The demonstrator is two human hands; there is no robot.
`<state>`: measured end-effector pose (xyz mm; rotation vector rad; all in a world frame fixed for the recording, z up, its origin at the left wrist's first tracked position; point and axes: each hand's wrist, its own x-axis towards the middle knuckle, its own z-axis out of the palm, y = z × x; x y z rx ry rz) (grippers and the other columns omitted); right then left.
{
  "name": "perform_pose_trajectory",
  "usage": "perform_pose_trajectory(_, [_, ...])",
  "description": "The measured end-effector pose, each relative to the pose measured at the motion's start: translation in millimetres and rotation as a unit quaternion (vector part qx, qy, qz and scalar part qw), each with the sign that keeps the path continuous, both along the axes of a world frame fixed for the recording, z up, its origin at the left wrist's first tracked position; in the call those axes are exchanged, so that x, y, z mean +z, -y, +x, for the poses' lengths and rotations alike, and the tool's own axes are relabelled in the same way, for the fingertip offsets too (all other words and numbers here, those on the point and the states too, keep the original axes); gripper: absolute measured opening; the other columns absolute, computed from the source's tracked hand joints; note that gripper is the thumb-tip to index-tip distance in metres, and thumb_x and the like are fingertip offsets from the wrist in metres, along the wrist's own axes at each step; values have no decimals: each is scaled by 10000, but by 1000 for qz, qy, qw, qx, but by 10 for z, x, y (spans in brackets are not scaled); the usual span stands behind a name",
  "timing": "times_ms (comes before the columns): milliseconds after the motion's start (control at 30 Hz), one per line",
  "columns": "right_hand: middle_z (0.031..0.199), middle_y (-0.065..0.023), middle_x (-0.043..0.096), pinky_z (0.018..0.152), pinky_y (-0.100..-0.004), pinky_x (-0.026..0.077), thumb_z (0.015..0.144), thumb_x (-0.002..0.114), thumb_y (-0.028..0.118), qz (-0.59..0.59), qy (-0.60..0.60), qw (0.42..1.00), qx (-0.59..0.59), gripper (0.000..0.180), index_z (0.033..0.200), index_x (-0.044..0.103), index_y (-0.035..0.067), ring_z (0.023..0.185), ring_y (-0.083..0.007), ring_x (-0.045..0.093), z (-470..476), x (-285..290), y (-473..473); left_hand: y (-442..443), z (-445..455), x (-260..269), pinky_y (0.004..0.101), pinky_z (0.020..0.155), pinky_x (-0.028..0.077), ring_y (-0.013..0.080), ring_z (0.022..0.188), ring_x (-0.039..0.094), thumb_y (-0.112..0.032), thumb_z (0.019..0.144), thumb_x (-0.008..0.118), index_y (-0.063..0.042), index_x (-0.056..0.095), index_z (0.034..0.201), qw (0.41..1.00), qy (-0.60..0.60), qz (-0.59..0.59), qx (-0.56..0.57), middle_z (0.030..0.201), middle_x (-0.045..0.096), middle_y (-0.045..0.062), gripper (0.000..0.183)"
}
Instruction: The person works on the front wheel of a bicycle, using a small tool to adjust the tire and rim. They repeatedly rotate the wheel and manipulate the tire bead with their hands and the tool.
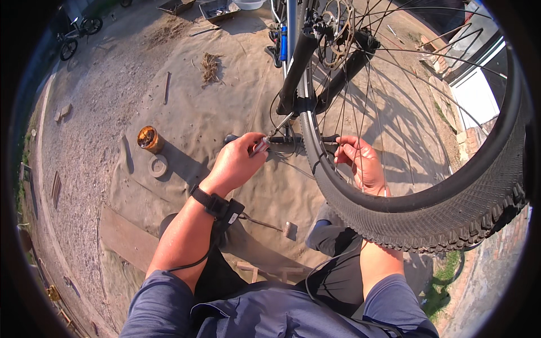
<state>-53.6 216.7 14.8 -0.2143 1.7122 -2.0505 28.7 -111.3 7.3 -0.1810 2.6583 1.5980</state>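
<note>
An upturned bicycle stands before me, its front wheel's knobbly tyre [380,215] filling the right side of the view. My left hand [241,158] grips a small red-and-silver tube-like object [260,146], whose exact kind I cannot make out. The upper end of that object is close to a thin metal rod [284,121] below the black fork [296,72]. Seen through the spokes, my right hand [362,162] has its fingers curled by the end of the black handlebar [329,138]. Whether those fingers hold anything is unclear. Thin cables [291,158] loop between the hands.
Left of my hands, an orange tin [150,139] with dark contents stands by a grey ring-shaped disc [158,166]. A hammer [287,229] lies near my feet on the ground sheet [270,186]. A flat board [127,236] is at lower left; metal trays [217,10] sit far ahead.
</note>
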Motion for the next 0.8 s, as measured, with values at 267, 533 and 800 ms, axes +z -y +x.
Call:
perform_pose_trajectory(267, [1205,-18,720,1007,-275,497,1036,663,133,189,-112,975,-31,326,1342,653,21,1104,-97,635,-96,-341,12,-35,-11,61,391,865,544,273,962,712,-233,909,726,-45,648,1326,1000,20,-3,-7,1050,736,155,464])
perform_pose_trajectory(533, [1150,9,729,965,-270,513,1038,671,126,136,-40,990,19,277,1298,688,31,1030,-85,639,-37,-296,75,-11,5,52,383,885,542,279,971,714,-221,903,718,-41,642,1347,1000,11,-1,1,1060,737,158,485])
perform_pose_trajectory(800, [1077,-25,733,918,-286,530,1018,694,92,124,-128,983,43,82,1058,705,22,999,-106,650,61,-78,71,-28,1,47,389,891,542,290,991,715,-223,897,713,-31,642,1342,1000,14,-8,-3,1068,737,172,489])
